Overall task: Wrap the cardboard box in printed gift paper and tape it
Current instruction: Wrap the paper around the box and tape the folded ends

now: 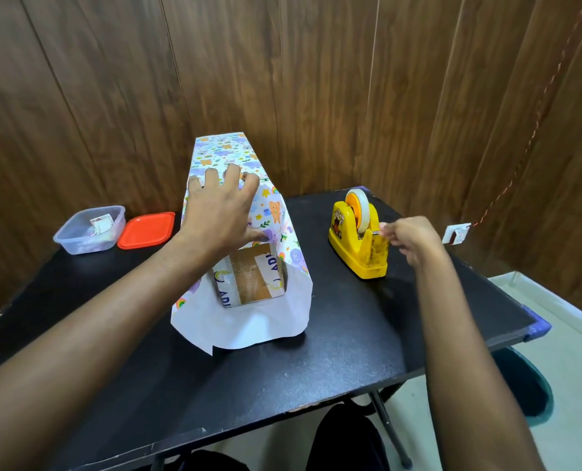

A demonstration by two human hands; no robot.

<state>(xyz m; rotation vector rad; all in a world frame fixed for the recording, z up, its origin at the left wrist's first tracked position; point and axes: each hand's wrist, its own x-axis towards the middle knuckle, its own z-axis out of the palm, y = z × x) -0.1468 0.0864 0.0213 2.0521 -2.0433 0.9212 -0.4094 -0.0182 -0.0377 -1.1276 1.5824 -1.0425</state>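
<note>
The cardboard box (252,278) stands on the black table (351,351), its near end face with printed tape showing. Printed gift paper (276,212) with cartoon animals is folded over its top and sides, and the paper's white underside spreads out in front. My left hand (220,212) presses flat on the paper over the box top, fingers spread. My right hand (410,237) is at the cutter end of the yellow tape dispenser (359,237), fingers pinching at the tape end; the tape itself is too thin to see clearly.
A clear plastic container (90,229) with small items and its orange lid (146,230) lie at the table's back left. Wooden wall panels close the back. The table's right edge has a blue corner guard (538,326); a dark round object (524,382) sits on the floor beyond.
</note>
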